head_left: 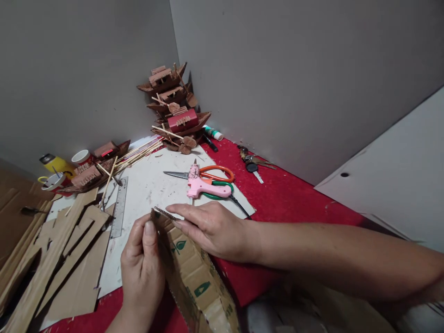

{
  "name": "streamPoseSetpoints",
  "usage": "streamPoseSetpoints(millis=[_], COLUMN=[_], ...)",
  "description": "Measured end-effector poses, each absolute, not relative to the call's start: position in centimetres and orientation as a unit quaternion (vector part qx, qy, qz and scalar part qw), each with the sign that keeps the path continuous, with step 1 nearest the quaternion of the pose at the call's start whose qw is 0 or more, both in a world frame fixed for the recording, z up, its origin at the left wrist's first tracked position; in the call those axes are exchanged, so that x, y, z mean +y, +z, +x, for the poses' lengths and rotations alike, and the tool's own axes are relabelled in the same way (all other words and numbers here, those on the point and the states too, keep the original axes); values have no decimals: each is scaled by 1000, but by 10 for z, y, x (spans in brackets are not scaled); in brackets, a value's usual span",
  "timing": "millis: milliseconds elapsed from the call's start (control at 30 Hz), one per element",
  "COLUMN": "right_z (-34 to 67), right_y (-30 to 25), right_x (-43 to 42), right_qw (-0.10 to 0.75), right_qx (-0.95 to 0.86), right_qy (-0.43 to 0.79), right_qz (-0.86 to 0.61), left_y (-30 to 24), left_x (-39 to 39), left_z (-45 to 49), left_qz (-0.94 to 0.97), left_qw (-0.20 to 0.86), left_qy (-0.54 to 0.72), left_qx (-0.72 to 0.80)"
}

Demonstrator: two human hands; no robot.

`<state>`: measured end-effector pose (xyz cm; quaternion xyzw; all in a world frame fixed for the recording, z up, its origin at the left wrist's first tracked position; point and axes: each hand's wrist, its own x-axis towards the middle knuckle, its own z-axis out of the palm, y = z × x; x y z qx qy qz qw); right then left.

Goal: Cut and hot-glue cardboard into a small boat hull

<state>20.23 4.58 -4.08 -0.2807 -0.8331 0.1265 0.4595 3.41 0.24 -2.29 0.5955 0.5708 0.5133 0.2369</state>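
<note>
A long folded piece of printed brown cardboard [196, 263] slants from the table's near edge up to both hands. My left hand [144, 259] is closed on its far left corner, thumb on top. At the far right corner, my right hand [211, 229] pinches the cardboard edge between thumb and stretched fingers. Just beyond my hands lies a pink glue gun [208, 187] on top of scissors [222, 173] with orange and green handles. A clear ruler [120, 208] lies to the left on the white sheet [149, 173].
Cardboard strips [74, 259] pile up at left, near thin wooden sticks [138, 155]. Several cardboard model boats [182, 120] are stacked in the corner against the grey walls. Cups [55, 181] and a yellow bottle [58, 164] stand far left. Keys [256, 173] lie on the red tabletop [294, 199].
</note>
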Motion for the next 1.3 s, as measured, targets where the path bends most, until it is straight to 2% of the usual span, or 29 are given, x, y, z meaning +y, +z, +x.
streamPoseSetpoints(millis=[367,967,1300], right_z=[203,203,206], right_y=[-42,-40,-38], right_x=[46,47,47], right_qw=[493,500,465], right_qx=[-834,-824,-835], right_qy=[115,159,178], right_qz=[-219,-213,-233], left_y=[-23,-29,-24], left_x=[3,5,1], left_z=[37,33,33], left_qz=[571,529,528], left_qw=[285,361,385], left_qy=[535,546,525], left_qx=[554,540,545])
